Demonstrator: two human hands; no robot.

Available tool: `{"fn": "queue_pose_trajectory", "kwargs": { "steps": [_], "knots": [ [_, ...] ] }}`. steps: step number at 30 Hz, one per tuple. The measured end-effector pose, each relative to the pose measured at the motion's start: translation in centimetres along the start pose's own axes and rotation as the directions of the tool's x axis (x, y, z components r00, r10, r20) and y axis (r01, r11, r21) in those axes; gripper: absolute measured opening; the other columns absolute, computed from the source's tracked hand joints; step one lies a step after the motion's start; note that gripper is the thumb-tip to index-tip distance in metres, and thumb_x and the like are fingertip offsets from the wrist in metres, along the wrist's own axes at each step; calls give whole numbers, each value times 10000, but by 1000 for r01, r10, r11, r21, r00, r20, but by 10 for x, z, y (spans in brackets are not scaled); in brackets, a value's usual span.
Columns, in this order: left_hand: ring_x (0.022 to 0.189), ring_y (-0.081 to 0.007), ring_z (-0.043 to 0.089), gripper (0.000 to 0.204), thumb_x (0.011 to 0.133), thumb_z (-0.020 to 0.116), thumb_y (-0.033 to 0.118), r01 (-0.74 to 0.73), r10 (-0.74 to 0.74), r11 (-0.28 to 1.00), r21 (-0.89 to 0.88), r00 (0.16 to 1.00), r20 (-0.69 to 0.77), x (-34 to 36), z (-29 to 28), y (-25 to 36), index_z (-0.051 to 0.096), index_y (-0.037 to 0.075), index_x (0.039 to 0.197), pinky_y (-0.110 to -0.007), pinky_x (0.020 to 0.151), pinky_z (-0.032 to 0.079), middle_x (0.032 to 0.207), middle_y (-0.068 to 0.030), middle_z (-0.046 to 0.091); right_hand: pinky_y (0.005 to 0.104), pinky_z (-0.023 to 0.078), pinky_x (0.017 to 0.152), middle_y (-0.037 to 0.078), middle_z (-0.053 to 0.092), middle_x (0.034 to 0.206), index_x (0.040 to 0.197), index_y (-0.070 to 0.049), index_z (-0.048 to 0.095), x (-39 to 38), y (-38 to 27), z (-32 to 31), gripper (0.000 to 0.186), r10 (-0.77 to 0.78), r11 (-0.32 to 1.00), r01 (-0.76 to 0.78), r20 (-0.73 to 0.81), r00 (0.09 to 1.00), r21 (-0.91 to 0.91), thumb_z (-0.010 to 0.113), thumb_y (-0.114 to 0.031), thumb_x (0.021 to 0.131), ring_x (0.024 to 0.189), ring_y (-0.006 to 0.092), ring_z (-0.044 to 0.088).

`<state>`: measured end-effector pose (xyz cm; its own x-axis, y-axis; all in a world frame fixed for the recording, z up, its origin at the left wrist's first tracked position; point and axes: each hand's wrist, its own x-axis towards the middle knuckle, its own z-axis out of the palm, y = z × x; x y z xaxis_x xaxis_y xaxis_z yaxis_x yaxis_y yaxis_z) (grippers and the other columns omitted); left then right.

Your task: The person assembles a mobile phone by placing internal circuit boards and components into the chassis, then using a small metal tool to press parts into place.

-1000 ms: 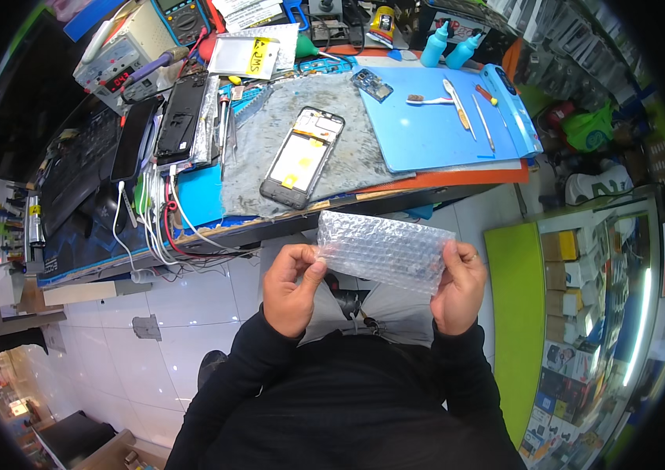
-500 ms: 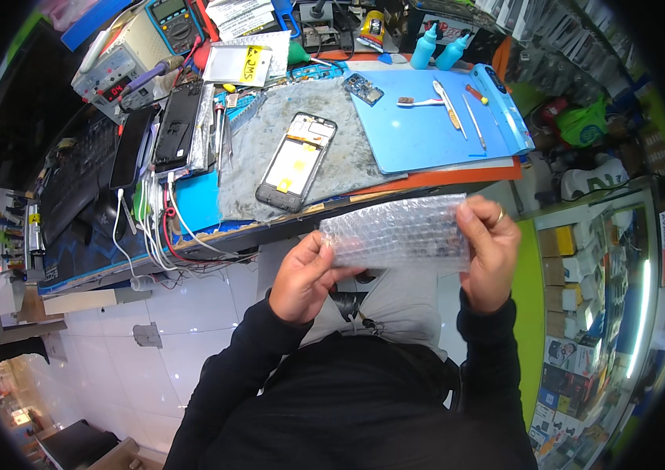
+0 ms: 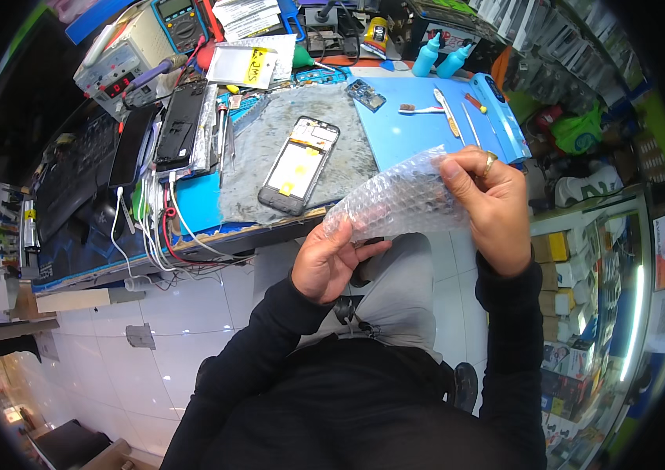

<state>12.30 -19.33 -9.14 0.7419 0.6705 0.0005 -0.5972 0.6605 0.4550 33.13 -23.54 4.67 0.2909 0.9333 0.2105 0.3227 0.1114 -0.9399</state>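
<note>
A clear bubble wrap pouch is stretched between my two hands in front of the bench edge, its right end higher than its left. My left hand pinches the lower left corner between thumb and fingers. At the upper right corner, my right hand grips the plastic with thumb and forefinger; a ring is on one finger. Whether anything lies inside the pouch I cannot tell. Beyond it, an opened phone frame with yellow stickers lies on a grey cloth mat.
The blue work mat bears a circuit board, a toothbrush and thin tools. Two light-blue bottles stand behind. Left are phones, cables and a power supply. A glass display case stands right.
The pouch has tilted, its right end rising with my right hand. My left hand has moved slightly right, and its fingers now show beneath the pouch.
</note>
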Motion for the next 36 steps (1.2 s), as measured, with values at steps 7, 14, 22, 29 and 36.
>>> {"fn": "queue_pose_trajectory", "kwargs": {
  "steps": [7,14,22,29,36],
  "knots": [
    [1430,-349,473,739,1001,651,372,39,-47,995,90,995,90,0,-7,8,356,-31,1546,-580,1180,370,1525,-195,501,236,468,770,-1,676,887,963,-1,694,5,21,-5,193,124,970,-140,90,988,198,728,-187,1000,822,57,579],
    [1431,-282,466,661,994,693,260,82,-96,993,84,978,183,1,-12,6,411,0,1533,-522,1191,365,1504,-145,530,236,469,769,-5,673,883,961,-2,692,5,29,1,190,125,965,-154,146,981,212,720,-185,1004,815,59,578],
    [1444,-320,446,758,934,754,375,74,-88,978,197,994,66,-4,-4,12,470,-48,1495,-562,1200,326,1540,-179,484,237,469,756,-7,672,867,965,2,698,8,37,-1,188,118,979,-127,69,991,156,723,-180,1002,795,56,574],
    [1475,-319,408,734,952,739,334,94,-119,962,255,989,84,-8,-14,16,460,-65,1501,-602,1202,310,1558,-189,465,230,465,758,-7,676,874,968,-2,699,11,49,-7,182,90,981,-75,-83,992,178,722,-180,1003,797,52,570],
    [1460,-288,423,772,951,734,359,61,-76,968,245,996,52,-18,-21,29,435,-88,1506,-615,1192,323,1553,-158,467,237,475,799,27,692,946,1033,3,675,27,63,-39,181,136,942,-88,-130,982,325,681,-178,1026,836,76,600]
  ]
}}
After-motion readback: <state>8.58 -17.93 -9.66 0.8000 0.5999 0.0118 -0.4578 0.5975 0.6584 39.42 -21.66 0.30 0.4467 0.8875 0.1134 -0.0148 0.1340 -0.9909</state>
